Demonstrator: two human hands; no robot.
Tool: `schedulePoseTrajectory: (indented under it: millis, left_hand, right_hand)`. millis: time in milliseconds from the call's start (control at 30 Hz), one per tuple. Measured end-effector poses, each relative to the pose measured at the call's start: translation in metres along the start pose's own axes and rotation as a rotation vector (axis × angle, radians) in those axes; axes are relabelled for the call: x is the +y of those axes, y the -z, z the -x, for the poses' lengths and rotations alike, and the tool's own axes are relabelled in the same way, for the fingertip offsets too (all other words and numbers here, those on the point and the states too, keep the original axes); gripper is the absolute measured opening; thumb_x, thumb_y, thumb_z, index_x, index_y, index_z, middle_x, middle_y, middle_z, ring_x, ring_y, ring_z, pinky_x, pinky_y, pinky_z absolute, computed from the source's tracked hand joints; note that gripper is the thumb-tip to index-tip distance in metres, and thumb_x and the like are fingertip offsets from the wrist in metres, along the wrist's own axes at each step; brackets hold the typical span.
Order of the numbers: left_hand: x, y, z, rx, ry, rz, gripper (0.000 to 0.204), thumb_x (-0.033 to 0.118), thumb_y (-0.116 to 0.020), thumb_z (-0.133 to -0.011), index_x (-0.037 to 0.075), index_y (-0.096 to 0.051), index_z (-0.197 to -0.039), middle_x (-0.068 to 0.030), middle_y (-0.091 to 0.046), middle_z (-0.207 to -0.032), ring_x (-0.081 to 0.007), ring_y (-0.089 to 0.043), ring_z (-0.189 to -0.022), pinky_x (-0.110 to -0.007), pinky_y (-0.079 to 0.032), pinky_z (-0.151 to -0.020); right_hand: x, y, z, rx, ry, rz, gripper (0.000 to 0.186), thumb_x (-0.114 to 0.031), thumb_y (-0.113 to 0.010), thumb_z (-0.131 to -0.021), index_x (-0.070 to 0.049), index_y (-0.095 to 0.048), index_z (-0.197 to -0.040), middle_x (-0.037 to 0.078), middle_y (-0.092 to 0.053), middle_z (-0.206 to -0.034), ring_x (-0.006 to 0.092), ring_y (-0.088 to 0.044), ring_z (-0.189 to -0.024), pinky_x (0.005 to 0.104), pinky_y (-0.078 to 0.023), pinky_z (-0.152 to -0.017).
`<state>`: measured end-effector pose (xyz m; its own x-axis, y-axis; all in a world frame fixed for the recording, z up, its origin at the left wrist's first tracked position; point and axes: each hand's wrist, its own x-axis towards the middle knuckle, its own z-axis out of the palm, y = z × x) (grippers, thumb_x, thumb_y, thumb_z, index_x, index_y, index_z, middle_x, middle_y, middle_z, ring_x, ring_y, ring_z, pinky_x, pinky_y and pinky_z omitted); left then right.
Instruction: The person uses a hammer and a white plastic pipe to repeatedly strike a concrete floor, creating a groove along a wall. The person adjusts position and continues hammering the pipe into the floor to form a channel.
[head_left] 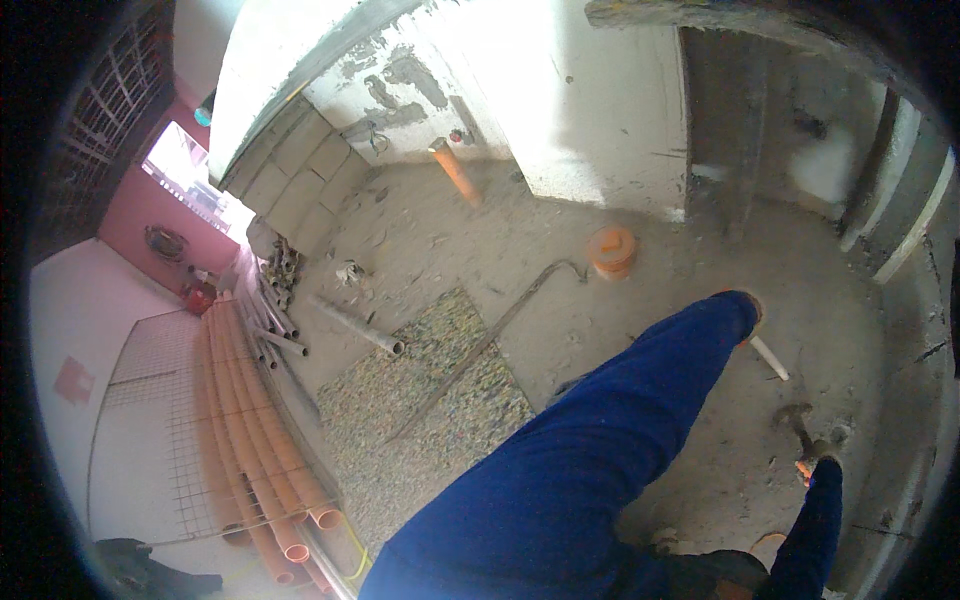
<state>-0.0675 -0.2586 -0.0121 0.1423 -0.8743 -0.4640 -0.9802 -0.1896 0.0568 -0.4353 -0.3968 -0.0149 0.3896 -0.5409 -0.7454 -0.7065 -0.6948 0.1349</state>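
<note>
My left arm in a blue sleeve reaches across the middle to the upper right. At its end my left hand (753, 312), mostly hidden by the cuff, appears closed on a thin white rod (771, 359) that sticks out below it toward the floor. My right hand (806, 470) is at the lower right, its fingers wrapped round the handle of a hammer (797, 418). The hammer's head lies just beyond the fist, over the dusty concrete floor (690, 490). A gap separates the hammer from the white rod.
An orange pipe fitting (612, 252) stands beyond my left hand. A bent metal bar (480, 350) crosses a speckled foam mat (440, 385), with a grey pipe (360, 327) at its edge. Long orange pipes (250, 420) lie at left; an orange pipe (456, 173) stands near the far wall.
</note>
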Motion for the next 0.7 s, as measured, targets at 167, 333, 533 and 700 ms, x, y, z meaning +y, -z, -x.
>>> schedulePoseTrajectory:
  millis: [167, 333, 533, 700]
  left_hand:
    - [0.007, 0.013, 0.011, -0.079, 0.059, 0.026, 0.040, 0.035, -0.080, -0.067, 0.018, -0.077, -0.103, -0.0082, -0.071, -0.108, -0.0266, -0.066, -0.102, -0.047, -0.051, -0.088]
    - [0.012, 0.023, 0.033, 0.015, 0.047, 0.018, 0.036, 0.032, -0.079, -0.067, 0.014, -0.077, -0.098, -0.0104, -0.074, -0.095, -0.0277, -0.070, -0.089, -0.041, -0.054, -0.078]
    - [0.018, 0.038, 0.044, 0.024, 0.018, 0.042, 0.038, 0.031, -0.081, -0.065, 0.012, -0.077, -0.098, -0.0102, -0.074, -0.093, -0.0271, -0.070, -0.086, -0.041, -0.054, -0.077]
    - [0.011, 0.022, 0.026, 0.003, 0.024, 0.046, 0.038, 0.033, -0.080, -0.067, 0.013, -0.077, -0.099, -0.0106, -0.073, -0.093, -0.0269, -0.070, -0.085, -0.041, -0.054, -0.076]
  right_hand:
    - [0.001, -0.002, 0.002, 0.011, 0.000, -0.015, 0.034, -0.020, -0.072, -0.082, 0.001, -0.063, -0.108, 0.018, -0.070, -0.089, 0.0275, -0.070, -0.076, 0.0442, -0.054, -0.064]
    - [-0.002, -0.002, 0.011, 0.022, 0.002, -0.036, 0.032, -0.020, -0.072, -0.084, 0.004, -0.065, -0.104, 0.018, -0.071, -0.085, 0.0266, -0.071, -0.071, 0.0437, -0.055, -0.060]
    - [-0.008, 0.003, 0.023, -0.043, -0.078, -0.183, 0.046, -0.018, -0.068, -0.077, 0.001, -0.060, -0.118, 0.019, -0.071, -0.094, 0.0317, -0.071, -0.080, 0.0440, -0.057, -0.065]
    - [0.000, -0.016, 0.013, 0.215, 0.113, 0.132, 0.056, -0.016, -0.068, -0.070, -0.003, -0.058, -0.124, 0.020, -0.071, -0.098, 0.0345, -0.070, -0.086, 0.0452, -0.056, -0.068]
